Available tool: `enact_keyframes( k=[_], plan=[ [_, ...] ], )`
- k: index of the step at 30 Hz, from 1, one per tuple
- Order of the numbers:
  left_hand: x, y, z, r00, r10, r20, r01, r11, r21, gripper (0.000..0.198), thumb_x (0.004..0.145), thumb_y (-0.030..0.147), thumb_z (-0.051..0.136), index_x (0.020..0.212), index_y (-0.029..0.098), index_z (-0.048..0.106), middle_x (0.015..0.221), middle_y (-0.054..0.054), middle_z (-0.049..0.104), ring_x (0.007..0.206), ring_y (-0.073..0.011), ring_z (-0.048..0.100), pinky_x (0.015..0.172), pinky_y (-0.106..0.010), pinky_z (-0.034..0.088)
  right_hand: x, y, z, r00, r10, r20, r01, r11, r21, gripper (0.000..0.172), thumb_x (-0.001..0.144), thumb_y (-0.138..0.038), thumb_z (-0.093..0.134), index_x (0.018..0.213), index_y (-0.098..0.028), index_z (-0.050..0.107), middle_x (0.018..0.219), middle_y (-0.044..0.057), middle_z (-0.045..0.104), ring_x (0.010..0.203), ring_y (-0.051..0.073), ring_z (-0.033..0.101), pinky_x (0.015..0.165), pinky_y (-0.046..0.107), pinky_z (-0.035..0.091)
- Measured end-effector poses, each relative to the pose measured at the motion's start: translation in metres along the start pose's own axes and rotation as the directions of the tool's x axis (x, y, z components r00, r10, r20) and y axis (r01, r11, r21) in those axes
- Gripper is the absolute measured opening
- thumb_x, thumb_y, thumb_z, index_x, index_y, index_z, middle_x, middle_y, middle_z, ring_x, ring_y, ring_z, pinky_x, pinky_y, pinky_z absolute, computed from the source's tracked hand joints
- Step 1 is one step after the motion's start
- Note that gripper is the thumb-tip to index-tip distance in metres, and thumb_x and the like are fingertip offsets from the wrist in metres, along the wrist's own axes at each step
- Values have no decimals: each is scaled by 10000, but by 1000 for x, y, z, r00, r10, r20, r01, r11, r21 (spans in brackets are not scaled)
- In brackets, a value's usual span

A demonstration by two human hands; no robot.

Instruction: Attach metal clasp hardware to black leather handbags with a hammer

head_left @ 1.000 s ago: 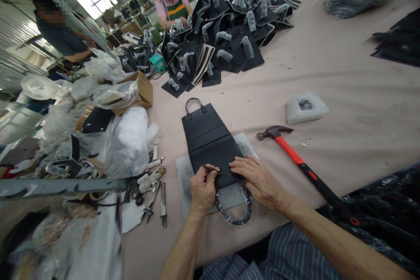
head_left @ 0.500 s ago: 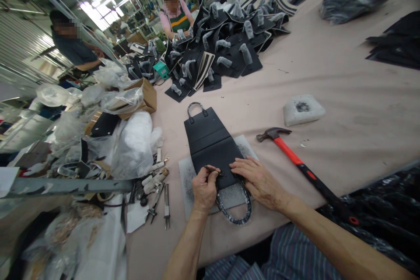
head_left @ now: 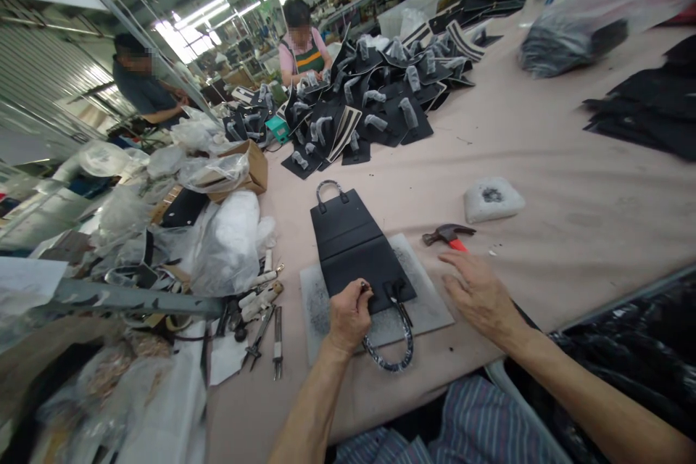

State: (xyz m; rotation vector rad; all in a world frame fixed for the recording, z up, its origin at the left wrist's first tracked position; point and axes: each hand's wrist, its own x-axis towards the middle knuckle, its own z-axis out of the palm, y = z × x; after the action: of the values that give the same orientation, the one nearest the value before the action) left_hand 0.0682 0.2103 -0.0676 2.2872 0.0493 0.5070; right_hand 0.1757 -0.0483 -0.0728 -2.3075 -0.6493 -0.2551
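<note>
A black bag panel (head_left: 348, 228) lies flat and unfolded, with a wrapped handle (head_left: 328, 187) at its far end and another handle (head_left: 391, 362) at its near end. Its near half rests on a whitish slab (head_left: 435, 304). My left hand (head_left: 351, 315) is closed in a pinch over that near half, on a small dark rod-like tool (head_left: 365, 287) mostly hidden by the fingers. My right hand (head_left: 481, 297) hovers over the handle of a claw hammer (head_left: 449, 234), fingers spread and open. Most of the hammer's red-and-black handle is hidden beneath this hand and forearm.
A white block (head_left: 494, 199) sits beyond the hammer. Black bag pieces (head_left: 375, 98) are heaped at the back, near a person (head_left: 301, 51). Hand tools (head_left: 266, 337) and plastic bags (head_left: 228, 246) lie at left; a dark stack (head_left: 647, 101) lies at right.
My right hand has left the bag panel and moved right, over the hammer. The tool in my left hand now stands more upright. The view has shifted slightly.
</note>
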Motion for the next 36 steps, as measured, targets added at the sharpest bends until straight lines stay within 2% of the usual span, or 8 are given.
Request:
enact_keyframes(
  k=[4,8,13,16,19,24,31,36],
  plan=[
    [-1,-3,1,1000,-8,-3,8,999,-44,130,932,144,531,943,206,645,879,-37,735,814,-163,717,781,-254,566,-10,41,-32,960,245,134,-186,919,-349,256,844,-310,562,1005,-129,645,988,200,661,910,353,630,810,489,522],
    [1,-3,-1,1000,-19,2,19,997,-75,118,927,146,547,931,209,646,880,-32,738,811,-162,711,791,-256,557,-5,45,-37,788,511,344,-557,830,43,71,766,-270,565,718,-224,540,659,24,557,604,183,517,550,279,463],
    [2,-1,-2,1000,-19,-10,18,995,-101,116,914,138,558,901,201,655,808,-22,714,742,-152,685,733,-242,540,17,-18,-51,582,544,604,-802,504,319,153,824,-358,503,732,-236,488,566,-59,435,406,108,348,362,215,318],
    [2,0,-2,1000,-22,-16,20,993,-114,117,911,139,557,899,198,657,802,-24,711,728,-151,678,718,-239,534,27,-68,-70,730,491,475,-674,629,386,302,920,-511,448,825,-234,525,552,-68,405,391,113,341,367,230,275],
    [2,-1,-2,1000,-8,-20,5,994,-106,122,904,136,554,885,197,657,810,-33,717,747,-161,689,727,-246,536,31,-101,-80,978,105,179,-145,963,225,369,963,-544,431,774,-241,525,557,-21,500,470,147,466,469,282,339],
    [1,-4,0,1000,1,-11,-2,998,-61,124,913,144,559,885,204,663,777,-26,714,698,-165,688,689,-253,538,28,-112,-77,906,-246,345,307,942,-134,312,1011,-403,416,754,-251,506,542,8,594,398,159,467,460,334,199],
    [0,-7,2,1000,27,-15,-29,996,-85,110,921,156,569,918,192,673,863,-54,743,782,-176,716,753,-265,555,25,-126,-84,972,-229,49,230,973,-17,321,1043,-405,330,795,-267,481,536,-4,542,429,170,508,458,322,312],
    [0,-8,3,1000,17,7,-17,999,-35,132,917,145,558,889,192,679,789,-43,726,736,-172,704,714,-259,553,17,-117,-79,913,-192,361,241,966,-96,309,1014,-426,428,757,-267,495,524,-11,587,401,172,502,442,329,240]
  ],
)
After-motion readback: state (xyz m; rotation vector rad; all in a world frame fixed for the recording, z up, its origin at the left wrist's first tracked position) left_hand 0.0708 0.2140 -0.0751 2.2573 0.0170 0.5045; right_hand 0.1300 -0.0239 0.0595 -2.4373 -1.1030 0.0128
